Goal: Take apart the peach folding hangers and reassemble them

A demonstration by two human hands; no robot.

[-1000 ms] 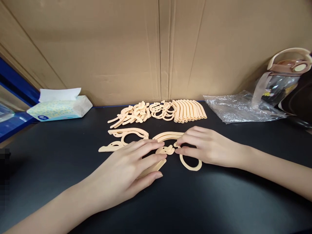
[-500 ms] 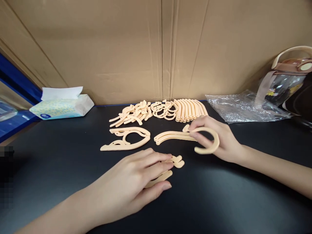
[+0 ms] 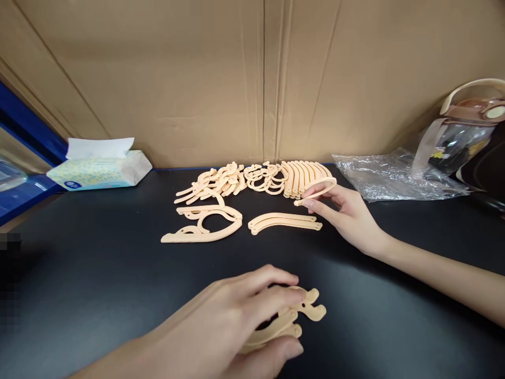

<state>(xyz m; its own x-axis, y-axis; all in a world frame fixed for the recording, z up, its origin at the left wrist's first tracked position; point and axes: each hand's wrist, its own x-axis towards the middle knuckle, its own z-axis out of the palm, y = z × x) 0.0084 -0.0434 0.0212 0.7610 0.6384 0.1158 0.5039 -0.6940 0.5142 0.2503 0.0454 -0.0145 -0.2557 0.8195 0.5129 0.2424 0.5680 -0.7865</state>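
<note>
My left hand [image 3: 244, 316] is closed around several beige plastic hanger parts [image 3: 313, 311] low in the middle; its palm hides much of them. Between thumb and fingers, my right hand [image 3: 341, 208] pinches a curved hanger hook [image 3: 325, 185], seen nearly edge-on. That hook is just in front of a row of curved hanger arms [image 3: 305, 176]. Two more hanger arms [image 3: 284, 221] lie side by side between my hands. A folded-looking hanger [image 3: 221, 237], made of joined arms, rests flat to their left.
Behind lie a heap of notched hanger pieces [image 3: 215, 181] and a cluster of hooks [image 3: 265, 178] on the black table [image 3: 98, 273]. A tissue pack [image 3: 100, 168] stands back left. Clear plastic bag [image 3: 398, 173] and drink bottle [image 3: 461, 137] are back right, before a cardboard wall [image 3: 177, 79].
My left hand has come closer and to the right with its hanger parts. My right hand has moved away towards the arm row, turning the hook edge-on; one notched piece has slid nearer the joined hanger.
</note>
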